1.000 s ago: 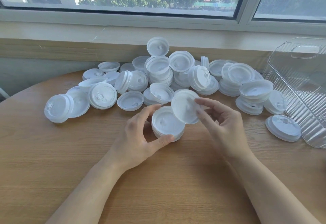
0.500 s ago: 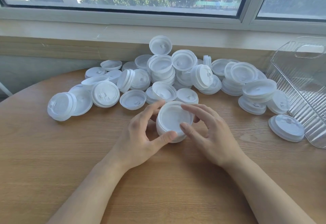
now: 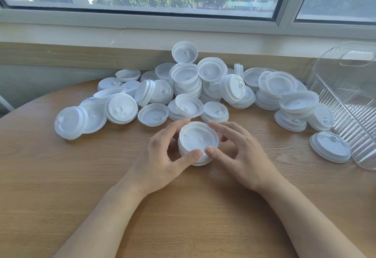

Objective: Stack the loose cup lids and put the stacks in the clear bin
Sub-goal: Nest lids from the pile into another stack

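Observation:
A short stack of white cup lids (image 3: 198, 138) stands on the wooden table (image 3: 61, 176) between both hands. My left hand (image 3: 162, 156) grips its left side, thumb at the near rim and fingers curled round the far rim. My right hand (image 3: 238, 154) holds the right side, thumb on the near rim beside the left thumb, fingers arched over the far edge. Behind lies a wide heap of loose white lids (image 3: 189, 87), some in small stacks. The clear bin (image 3: 350, 99) lies tipped at the right edge, nothing visible inside.
A single lid (image 3: 330, 147) lies just in front of the bin. More lids (image 3: 71, 121) spread to the far left. The window sill and wall close off the back of the table. Bare wood stretches toward me under my forearms.
My right hand brought the lid it held down onto the stack. Both hands have closed around the stack's sides. The camera shifted slightly.

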### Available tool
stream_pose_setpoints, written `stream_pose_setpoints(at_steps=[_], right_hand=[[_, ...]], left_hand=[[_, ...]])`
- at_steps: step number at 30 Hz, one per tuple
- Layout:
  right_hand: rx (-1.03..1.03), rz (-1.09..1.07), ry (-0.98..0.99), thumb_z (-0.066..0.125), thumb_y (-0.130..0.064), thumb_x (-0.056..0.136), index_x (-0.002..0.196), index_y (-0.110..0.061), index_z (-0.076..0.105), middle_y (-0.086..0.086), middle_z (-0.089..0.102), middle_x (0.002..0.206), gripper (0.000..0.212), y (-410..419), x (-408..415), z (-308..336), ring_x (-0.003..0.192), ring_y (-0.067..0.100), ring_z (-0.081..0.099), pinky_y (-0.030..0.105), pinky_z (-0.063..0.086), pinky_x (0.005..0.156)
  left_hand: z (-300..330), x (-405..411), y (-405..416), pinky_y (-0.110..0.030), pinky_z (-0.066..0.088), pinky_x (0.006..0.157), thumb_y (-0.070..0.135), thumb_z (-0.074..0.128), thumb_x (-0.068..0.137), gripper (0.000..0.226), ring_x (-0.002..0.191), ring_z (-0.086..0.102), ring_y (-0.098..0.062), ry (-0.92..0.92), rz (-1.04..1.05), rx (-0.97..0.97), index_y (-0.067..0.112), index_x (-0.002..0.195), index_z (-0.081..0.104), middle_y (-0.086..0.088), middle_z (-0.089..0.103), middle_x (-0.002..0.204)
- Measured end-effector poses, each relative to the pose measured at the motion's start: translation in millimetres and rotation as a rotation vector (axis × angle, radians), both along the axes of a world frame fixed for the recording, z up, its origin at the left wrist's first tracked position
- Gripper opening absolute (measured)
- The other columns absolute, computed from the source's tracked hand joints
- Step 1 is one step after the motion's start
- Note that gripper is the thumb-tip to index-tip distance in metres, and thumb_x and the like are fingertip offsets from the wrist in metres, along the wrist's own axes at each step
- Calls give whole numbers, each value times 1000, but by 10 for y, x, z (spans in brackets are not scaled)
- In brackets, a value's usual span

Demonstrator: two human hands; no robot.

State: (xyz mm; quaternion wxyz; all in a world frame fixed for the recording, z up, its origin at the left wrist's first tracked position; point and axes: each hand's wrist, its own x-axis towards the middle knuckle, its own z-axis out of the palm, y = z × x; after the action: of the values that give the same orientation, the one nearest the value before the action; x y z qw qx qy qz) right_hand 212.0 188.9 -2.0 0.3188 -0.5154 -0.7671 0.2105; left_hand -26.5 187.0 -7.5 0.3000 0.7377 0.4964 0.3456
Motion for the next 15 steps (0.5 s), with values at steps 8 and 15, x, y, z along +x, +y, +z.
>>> stream_pose_setpoints(at_steps=[8, 15], right_hand=[[-54, 12, -2, 55, -82, 83, 146, -40, 56, -29, 55, 128, 76, 10, 6, 2, 114, 7, 56, 24, 43, 103], [-84, 5, 34, 56, -82, 81, 145, -40, 58, -32, 57, 118, 76, 21, 10, -11, 106, 9, 58, 18, 40, 88]], left_hand=[[-5, -13, 20, -3, 39, 97, 81, 68, 74, 87, 121, 58, 9, 32, 13, -9, 38, 147, 51, 27, 65, 130], [-17, -25, 8, -25, 47, 107, 85, 65, 76, 87, 124, 58, 3, 75, 17, -5, 46, 151, 44, 24, 63, 133]])
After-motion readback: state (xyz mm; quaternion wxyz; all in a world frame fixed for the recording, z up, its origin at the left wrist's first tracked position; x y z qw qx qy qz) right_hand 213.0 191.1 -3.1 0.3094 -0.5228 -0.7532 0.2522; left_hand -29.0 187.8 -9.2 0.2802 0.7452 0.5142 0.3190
